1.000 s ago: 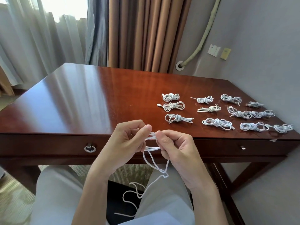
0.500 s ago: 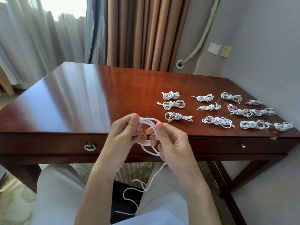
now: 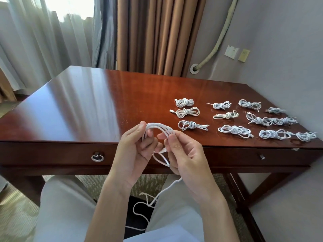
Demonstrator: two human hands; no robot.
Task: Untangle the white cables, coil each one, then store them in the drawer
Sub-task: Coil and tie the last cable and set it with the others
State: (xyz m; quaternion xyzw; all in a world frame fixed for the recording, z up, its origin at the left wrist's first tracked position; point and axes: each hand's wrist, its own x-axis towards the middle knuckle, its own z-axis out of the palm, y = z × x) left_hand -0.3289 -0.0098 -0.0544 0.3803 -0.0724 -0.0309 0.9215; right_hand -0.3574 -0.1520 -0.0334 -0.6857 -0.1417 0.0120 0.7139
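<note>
A white cable [image 3: 158, 127] is held between both hands just above the near edge of a polished wooden table [image 3: 87, 109]. Several loops of it are gathered into an arch: one end of the arch is pinched by the left hand [image 3: 134, 151] between thumb and fingers, and the other end is pinched by the fingertips of the right hand [image 3: 185, 158]. Further loops hang between the two palms, and the loose tail [image 3: 150, 201] is let fall between the person's knees, where it lies in loose curls over a dark patch of floor. On the right half of the table, coiled and knotted white cable bundles [image 3: 232, 119] are laid out in rough rows, apart from the hands. Under the table edge a closed drawer front with a ring pull [image 3: 97, 157] is seen on the left, and a small metal knob [image 3: 261, 156] on the right.
</note>
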